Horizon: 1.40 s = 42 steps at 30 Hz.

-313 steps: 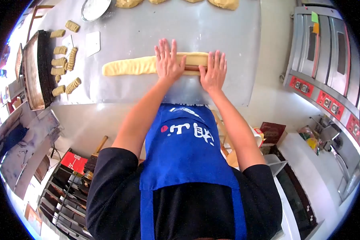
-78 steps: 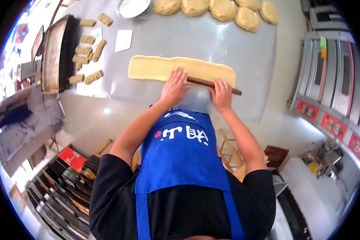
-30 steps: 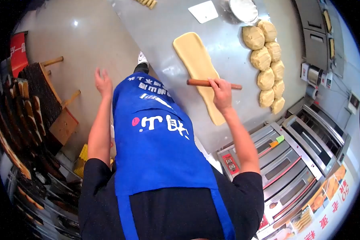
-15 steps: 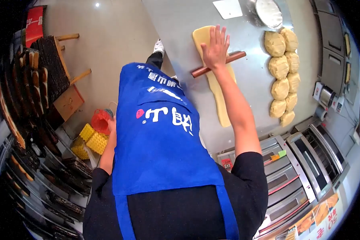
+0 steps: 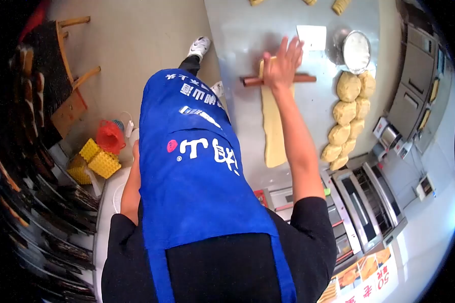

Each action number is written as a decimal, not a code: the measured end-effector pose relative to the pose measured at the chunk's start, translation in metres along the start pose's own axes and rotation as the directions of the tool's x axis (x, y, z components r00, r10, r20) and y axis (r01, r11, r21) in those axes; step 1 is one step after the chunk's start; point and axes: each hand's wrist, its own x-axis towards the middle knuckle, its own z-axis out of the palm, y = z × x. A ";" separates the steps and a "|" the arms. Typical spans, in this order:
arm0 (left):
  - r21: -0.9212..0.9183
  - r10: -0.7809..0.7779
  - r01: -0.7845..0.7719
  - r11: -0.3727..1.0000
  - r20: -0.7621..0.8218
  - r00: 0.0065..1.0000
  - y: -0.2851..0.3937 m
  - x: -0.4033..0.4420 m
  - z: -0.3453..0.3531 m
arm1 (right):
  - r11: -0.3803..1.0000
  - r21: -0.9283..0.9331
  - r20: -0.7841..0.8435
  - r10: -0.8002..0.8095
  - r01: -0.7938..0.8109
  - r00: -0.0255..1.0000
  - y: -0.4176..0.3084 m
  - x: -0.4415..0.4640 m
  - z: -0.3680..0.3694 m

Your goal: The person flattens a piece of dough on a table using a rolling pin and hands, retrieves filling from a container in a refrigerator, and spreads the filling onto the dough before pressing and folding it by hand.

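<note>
My right hand (image 5: 283, 68) lies across a brown rolling pin (image 5: 304, 79), palm down and fingers stretched out and apart. Beneath the pin is a long, flat strip of pale yellow dough (image 5: 274, 129) on the metal table (image 5: 237, 43); the pin crosses it close to its far end. My left hand (image 5: 136, 149) hangs low at my left side, mostly behind the blue apron (image 5: 197, 182). Its fingers are hidden.
Two rows of round dough pieces (image 5: 345, 112) sit right of the strip. Beyond them are a bowl of white powder (image 5: 357, 51) and a white scraper (image 5: 312, 37). Metal ovens (image 5: 356, 204) stand at right. A red bag (image 5: 109, 137) and yellow crates (image 5: 100, 158) lie at left.
The rolling pin and my right hand have moved along the dough toward its far end. My view has shifted, bringing more dough pieces in at the top. My left hand shows less.
</note>
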 end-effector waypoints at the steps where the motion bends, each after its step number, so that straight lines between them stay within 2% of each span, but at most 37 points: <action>1: 0.010 0.007 -0.008 1.000 0.053 0.999 0.005 0.007 -0.008 | 1.000 0.020 -0.060 -0.001 0.002 0.998 0.000 0.021 0.008; 2: 0.014 0.005 -0.006 1.000 0.095 0.995 0.014 0.017 -0.018 | 1.000 0.007 -0.058 0.008 -0.007 0.998 0.000 0.030 0.009; 3: -0.042 0.008 -0.004 0.999 0.104 0.995 0.025 0.027 -0.031 | 0.999 -0.003 -0.028 -0.052 0.052 0.998 0.000 0.041 0.010; 5: -0.344 0.032 -0.018 0.939 0.035 0.999 0.052 0.044 -0.058 | 0.989 -0.006 0.001 -0.149 0.149 0.989 -0.002 0.055 0.009; 7: -0.643 0.080 -0.106 0.759 -0.069 0.994 0.083 0.038 -0.071 | 0.985 0.058 0.079 -0.166 0.162 0.983 -0.003 0.038 0.006; 9: -0.687 0.063 -0.111 0.718 -0.094 0.994 0.104 0.021 -0.072 | 0.982 0.099 0.088 -0.169 0.161 0.982 -0.003 0.012 0.000; 10: -0.713 0.062 -0.125 0.690 -0.113 0.992 0.106 0.016 -0.068 | 0.993 0.066 0.118 -0.110 0.103 0.987 -0.002 -0.009 -0.006; 11: -0.704 0.072 -0.129 0.699 -0.110 0.991 0.107 0.007 -0.062 | 0.999 0.027 0.143 -0.042 0.038 0.989 -0.001 -0.033 -0.016; 13: -0.593 0.062 -0.128 0.795 -0.131 0.990 0.093 -0.007 -0.035 | 0.995 -0.011 0.234 -0.091 0.096 0.968 0.009 -0.095 -0.039; 14: -0.382 0.203 -0.306 0.872 -0.287 0.936 0.067 -0.003 -0.014 | 0.992 0.079 0.220 -0.109 0.094 0.969 0.021 -0.133 -0.045; 15: -0.276 0.227 -0.310 0.910 -0.292 0.929 0.049 -0.002 0.003 | 0.992 0.077 0.193 -0.109 0.096 0.975 0.025 -0.170 -0.054; 17: -0.145 0.190 -0.221 0.965 -0.200 0.961 0.015 -0.002 0.029 | 0.996 0.023 0.218 -0.092 0.089 0.972 0.028 -0.221 -0.081; 20: -0.050 0.152 -0.159 0.986 -0.130 0.980 -0.019 -0.001 0.042 | 0.993 -0.041 0.223 -0.097 0.108 0.970 0.033 -0.231 -0.091; 22: -0.019 0.178 -0.181 0.983 -0.112 0.978 -0.021 0.001 0.037 | 0.988 0.069 0.195 -0.152 0.141 0.969 0.059 -0.205 -0.069; 23: -0.008 0.208 -0.211 0.978 -0.115 0.971 -0.013 0.001 0.027 | 0.989 0.112 0.087 -0.105 0.095 0.991 0.037 -0.167 -0.070; 24: -0.009 0.243 -0.246 0.969 -0.124 0.962 -0.013 0.009 0.023 | 0.985 0.140 0.006 -0.099 0.097 0.995 0.025 -0.134 -0.065; 25: -0.013 0.280 -0.284 0.959 -0.132 0.951 -0.009 0.014 0.015 | 0.990 0.081 -0.048 -0.109 0.112 0.993 0.017 -0.106 -0.056; 28: -0.166 0.351 -0.386 0.907 -0.207 0.913 0.023 0.016 -0.021 | 0.992 0.043 -0.071 -0.116 0.119 0.991 0.012 -0.080 -0.025; 30: -0.336 0.269 -0.330 0.882 -0.217 0.939 0.049 0.001 -0.050 | 0.991 -0.001 -0.064 -0.132 0.132 0.989 0.016 -0.099 -0.026; 31: -0.517 0.167 -0.256 0.817 -0.212 0.963 0.059 -0.008 -0.059 | 0.997 0.032 0.005 -0.070 0.069 0.998 0.018 -0.125 -0.032; 32: -0.522 0.164 -0.252 0.815 -0.210 0.964 0.059 -0.012 -0.058 | 0.998 0.062 0.080 -0.016 0.011 0.997 0.021 -0.153 -0.039; 35: -0.639 0.113 -0.259 0.724 -0.261 0.959 0.050 -0.019 -0.052 | 1.000 -0.019 0.247 -0.019 0.025 0.969 0.028 -0.246 -0.077; 36: -0.524 0.158 -0.289 0.801 -0.281 0.947 0.040 -0.019 -0.042 | 1.000 0.011 0.306 0.001 -0.005 0.952 0.035 -0.280 -0.084; 37: -0.400 0.201 -0.313 0.861 -0.298 0.933 0.030 -0.011 -0.028 | 0.999 0.023 0.265 -0.042 0.037 0.963 0.041 -0.310 -0.091; 38: -0.223 0.251 -0.330 0.917 -0.320 0.913 -0.003 0.036 -0.011 | 0.999 0.025 0.290 -0.041 0.035 0.956 0.039 -0.328 -0.107; 41: -0.018 0.250 -0.259 0.966 -0.205 0.946 -0.014 0.028 0.006 | 0.994 0.026 0.288 -0.110 0.107 0.951 0.054 -0.333 -0.113; 42: 0.008 0.257 -0.260 0.966 -0.183 0.949 -0.014 0.026 0.004 | 0.996 0.006 0.203 -0.083 0.084 0.976 0.054 -0.321 -0.106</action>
